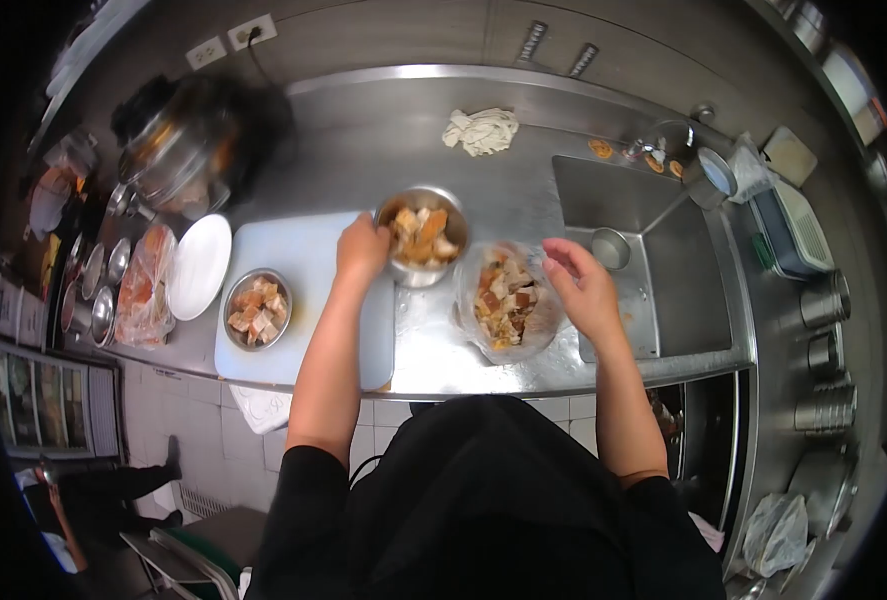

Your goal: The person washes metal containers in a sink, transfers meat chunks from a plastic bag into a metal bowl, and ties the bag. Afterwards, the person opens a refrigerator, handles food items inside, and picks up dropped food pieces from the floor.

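My left hand (pixel 363 250) grips the left rim of a steel bowl (pixel 456 240) holding browned chunks of what looks like cooked meat. Just right of that bowl, a clear plastic bag (pixel 548 325) sits on the counter with cut meat pieces (pixel 506 300) in it. My right hand (pixel 585 285) is at the bag's upper right edge, thumb and fingers apart; whether it touches the plastic is hard to tell. A second steel bowl (pixel 231 322) of meat cubes rests on a white cutting board (pixel 308 240) to the left.
A sink (pixel 698 290) with a small metal cup (pixel 610 248) lies to the right. A white cloth (pixel 481 131) is at the back. A white oval plate (pixel 200 268), a bagged orange item (pixel 146 290) and a blurred appliance (pixel 178 145) stand left. Another person's leg (pixel 128 483) shows lower left.
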Motion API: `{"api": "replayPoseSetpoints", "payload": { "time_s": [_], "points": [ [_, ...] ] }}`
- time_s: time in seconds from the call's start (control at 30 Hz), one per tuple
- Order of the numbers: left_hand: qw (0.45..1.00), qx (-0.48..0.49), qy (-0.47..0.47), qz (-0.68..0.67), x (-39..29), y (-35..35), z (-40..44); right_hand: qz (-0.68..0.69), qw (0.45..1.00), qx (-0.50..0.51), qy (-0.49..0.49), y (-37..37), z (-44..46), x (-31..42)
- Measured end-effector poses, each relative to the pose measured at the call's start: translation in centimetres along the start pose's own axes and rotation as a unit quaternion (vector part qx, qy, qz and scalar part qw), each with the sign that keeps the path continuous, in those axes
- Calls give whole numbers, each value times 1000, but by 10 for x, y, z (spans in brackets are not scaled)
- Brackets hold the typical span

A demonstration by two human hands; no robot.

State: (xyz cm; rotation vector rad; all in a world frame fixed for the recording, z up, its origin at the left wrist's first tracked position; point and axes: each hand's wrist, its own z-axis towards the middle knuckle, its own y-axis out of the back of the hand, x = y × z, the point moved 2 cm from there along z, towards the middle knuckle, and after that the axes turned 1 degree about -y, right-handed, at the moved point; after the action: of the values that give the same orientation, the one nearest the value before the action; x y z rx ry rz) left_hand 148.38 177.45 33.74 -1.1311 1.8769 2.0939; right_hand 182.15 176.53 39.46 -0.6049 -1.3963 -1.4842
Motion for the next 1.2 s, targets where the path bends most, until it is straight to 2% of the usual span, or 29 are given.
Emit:
{"api": "replayPoseSetpoints", "payload": {
  "time_s": [0.1,0.17,0.2,0.27,0.3,0.37,0.4,0.47,0.5,0.57,0.6,0.67,0.7,0.77,0.8,0.83,0.9,0.93,1.0,1.03,1.07,1.1,1.2],
  "points": [
    [1000,11,-15,9,-25,-18,17,-62,997,-32,24,13,-11,4],
    [999,-10,-28,26,-29,-30,25,-191,977,-50,77,14,-13,-2],
    [999,-8,-32,27,-22,-39,30,-191,977,-54,75,9,-15,-8],
    [999,15,10,-34,-4,-54,40,-355,932,-34,57,-5,-18,-25],
    [999,17,6,-33,-14,-46,30,-356,932,-38,55,-8,-16,-32],
    [997,55,47,20,-41,-9,-15,-419,905,47,-62,-15,-5,-51],
    [994,111,22,8,-51,-5,-36,-419,905,46,-63,-16,4,-61],
    [978,205,-30,12,-65,-22,-70,-346,914,106,-182,-16,26,-96],
    [969,240,-56,27,-68,-38,-82,-347,914,110,-179,-21,38,-127],
    [978,182,-99,29,-54,-87,-86,-86,978,25,-188,-28,56,-183],
    [979,180,-98,26,-45,-101,-81,-89,978,27,-185,-27,57,-167],
    [980,140,-133,-54,-41,-117,-71,136,953,47,-267,-18,60,-106],
    [980,138,-132,-55,-45,-110,-72,135,953,49,-266,-10,61,-92],
    [979,68,-123,-148,-58,-77,-78,320,904,71,-276,-1,61,-69],
    [966,63,-143,-207,-62,-64,-79,347,897,67,-265,2,57,-54],
    [966,64,-143,-207,-70,-50,-86,347,897,67,-266,7,48,-37],
    [949,44,-184,-254,-81,-27,-102,336,919,79,-190,12,27,-12],
    [949,41,-182,-254,-82,-25,-101,336,919,83,-189,9,24,-12],
    [953,30,-185,-238,-83,-23,-102,323,934,27,-149,5,17,-15],
    [953,33,-185,-236,-75,-34,-99,324,933,25,-152,-1,19,-33],
    [963,19,-187,-195,-62,-52,-89,241,951,7,-191,-11,25,-61],
    [969,-1,-191,-154,-65,-49,-83,155,962,-10,-223,-12,33,-60],
    [968,-8,-159,-194,-58,-37,-92,229,955,-16,-190,13,30,-54]
  ]
}}
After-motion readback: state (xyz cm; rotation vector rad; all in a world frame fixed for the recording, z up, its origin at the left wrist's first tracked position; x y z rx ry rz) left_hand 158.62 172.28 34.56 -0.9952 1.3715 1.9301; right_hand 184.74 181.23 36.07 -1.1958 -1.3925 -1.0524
